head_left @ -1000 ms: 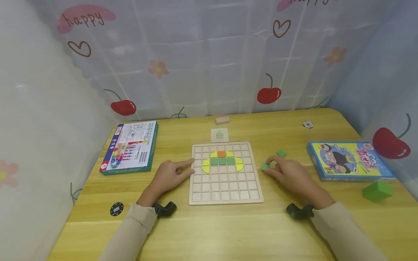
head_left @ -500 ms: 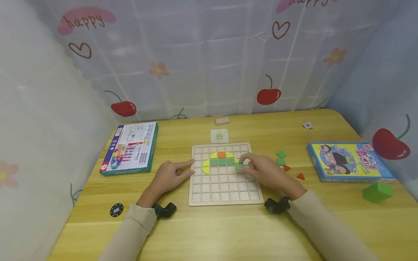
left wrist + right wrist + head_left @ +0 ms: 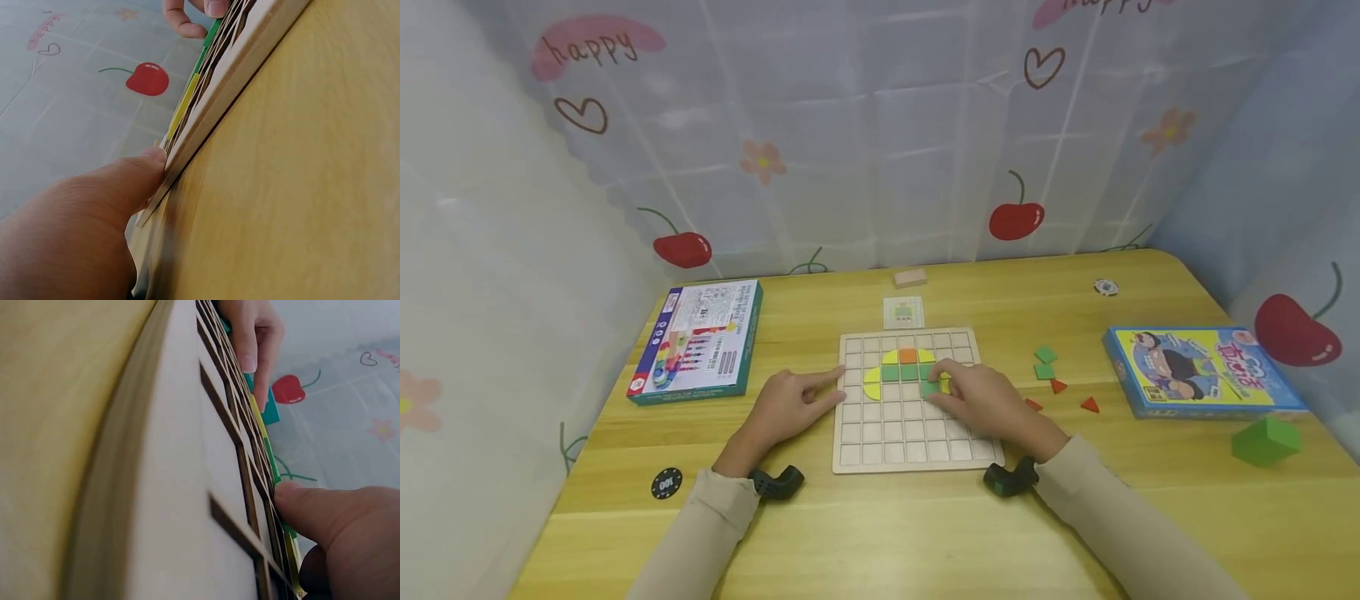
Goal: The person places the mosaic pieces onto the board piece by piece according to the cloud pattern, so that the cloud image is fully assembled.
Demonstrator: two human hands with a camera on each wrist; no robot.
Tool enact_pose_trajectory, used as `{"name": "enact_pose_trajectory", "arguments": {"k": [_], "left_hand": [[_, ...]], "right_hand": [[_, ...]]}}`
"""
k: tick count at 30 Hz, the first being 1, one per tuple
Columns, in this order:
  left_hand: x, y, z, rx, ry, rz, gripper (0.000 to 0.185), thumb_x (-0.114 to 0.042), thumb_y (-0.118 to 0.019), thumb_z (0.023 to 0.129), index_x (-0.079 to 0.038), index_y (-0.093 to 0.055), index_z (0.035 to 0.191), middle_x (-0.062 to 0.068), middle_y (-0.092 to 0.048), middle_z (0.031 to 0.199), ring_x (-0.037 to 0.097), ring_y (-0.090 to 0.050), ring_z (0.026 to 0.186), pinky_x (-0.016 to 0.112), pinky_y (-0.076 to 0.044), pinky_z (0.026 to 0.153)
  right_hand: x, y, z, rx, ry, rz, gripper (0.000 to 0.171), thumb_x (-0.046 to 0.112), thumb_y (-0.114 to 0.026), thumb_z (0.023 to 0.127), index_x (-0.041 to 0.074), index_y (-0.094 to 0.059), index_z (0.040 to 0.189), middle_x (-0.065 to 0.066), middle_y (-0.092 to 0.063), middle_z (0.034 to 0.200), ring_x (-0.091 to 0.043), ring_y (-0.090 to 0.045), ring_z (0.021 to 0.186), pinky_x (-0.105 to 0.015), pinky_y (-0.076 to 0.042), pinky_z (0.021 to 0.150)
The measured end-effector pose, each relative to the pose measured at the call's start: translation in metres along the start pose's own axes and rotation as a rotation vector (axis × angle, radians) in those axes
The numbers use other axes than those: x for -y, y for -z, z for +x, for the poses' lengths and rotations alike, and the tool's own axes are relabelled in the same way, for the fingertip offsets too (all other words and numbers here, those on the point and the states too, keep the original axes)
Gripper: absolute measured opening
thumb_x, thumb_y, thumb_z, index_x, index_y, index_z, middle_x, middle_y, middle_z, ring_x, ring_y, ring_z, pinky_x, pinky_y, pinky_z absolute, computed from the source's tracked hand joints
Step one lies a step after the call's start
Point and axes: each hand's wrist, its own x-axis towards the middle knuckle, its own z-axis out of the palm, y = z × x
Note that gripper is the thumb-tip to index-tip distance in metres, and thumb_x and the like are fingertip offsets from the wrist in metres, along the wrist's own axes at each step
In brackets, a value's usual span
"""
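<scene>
A wooden grid board (image 3: 916, 452) lies mid-table. Its upper cells carry an orange square (image 3: 907, 356), a row of green squares (image 3: 891, 372) and yellow rounded pieces (image 3: 872, 388) on either side. My right hand (image 3: 983, 402) is over the board's right half, pinching a green square tile (image 3: 928, 389) just below the green row. In the right wrist view the thumb (image 3: 300, 500) presses at this tile's edge. My left hand (image 3: 792, 408) touches the board's left edge with thumb and forefinger extended, and the left wrist view shows its thumb (image 3: 140, 172) against the rim.
Right of the board lie loose green tiles (image 3: 1045, 363) and red triangles (image 3: 1090, 405). Behind it are a pattern card (image 3: 903, 312) and a wooden block (image 3: 911, 278). Boxes stand left (image 3: 700, 342) and right (image 3: 1202, 371), near a green block (image 3: 1267, 442). A black chip (image 3: 667, 483) is front left.
My right hand has carried a green tile from the loose pieces leftward onto the board, uncovering red triangles on the table. My left hand has stayed at the board's edge.
</scene>
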Motion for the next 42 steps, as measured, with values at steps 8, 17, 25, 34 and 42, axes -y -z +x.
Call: {"name": "enact_pose_trajectory", "arguments": {"k": [8, 17, 25, 34, 42], "left_hand": [[0.0, 0.0, 0.001, 0.01, 0.009, 0.0, 0.045, -0.048, -0.07, 0.096, -0.028, -0.068, 0.136, -0.011, -0.033, 0.049, 0.003, -0.021, 0.046, 0.027, -0.027, 0.048], [-0.002, 0.0, -0.001, 0.014, 0.014, -0.003, 0.045, -0.049, -0.07, 0.096, -0.029, -0.068, 0.136, -0.011, -0.033, 0.049, 0.003, -0.021, 0.046, 0.027, -0.026, 0.049], [-0.002, 0.001, 0.001, 0.026, 0.008, 0.011, 0.045, -0.049, -0.068, 0.097, -0.03, -0.067, 0.137, -0.011, -0.033, 0.049, 0.003, -0.02, 0.046, 0.027, -0.026, 0.048], [0.001, 0.002, 0.0, 0.007, -0.004, 0.01, 0.045, -0.048, -0.069, 0.097, -0.027, -0.069, 0.136, -0.012, -0.032, 0.048, 0.003, -0.019, 0.045, 0.026, -0.025, 0.047], [0.002, 0.001, 0.001, 0.03, 0.015, 0.007, 0.046, -0.051, -0.066, 0.097, -0.029, -0.067, 0.138, -0.012, -0.033, 0.048, 0.003, -0.02, 0.046, 0.027, -0.026, 0.048]], "right_hand": [[-0.002, -0.004, -0.002, -0.037, 0.007, -0.014, 0.022, 0.034, -0.073, 0.097, 0.022, -0.068, 0.114, 0.01, -0.047, 0.061, -0.007, -0.04, 0.051, -0.026, -0.032, 0.05], [-0.01, -0.003, -0.014, -0.188, 0.011, 0.093, 0.012, 0.027, -0.072, 0.097, 0.021, -0.073, 0.107, 0.012, -0.036, 0.054, -0.004, -0.03, 0.046, -0.024, -0.027, 0.046], [-0.04, 0.019, -0.05, -0.409, -0.011, 0.037, 0.014, 0.018, -0.075, 0.095, 0.015, -0.073, 0.108, 0.012, -0.037, 0.057, -0.005, -0.032, 0.047, -0.026, -0.03, 0.046], [-0.071, 0.047, -0.075, -0.462, -0.18, -0.168, 0.034, 0.03, -0.075, 0.095, 0.007, -0.07, 0.118, 0.006, -0.04, 0.055, -0.011, -0.033, 0.045, -0.031, -0.027, 0.045], [-0.08, 0.053, -0.079, -0.414, -0.266, -0.195, 0.048, 0.04, -0.076, 0.094, 0.001, -0.07, 0.121, 0.003, -0.051, 0.06, -0.015, -0.042, 0.05, -0.036, -0.035, 0.05]]}}
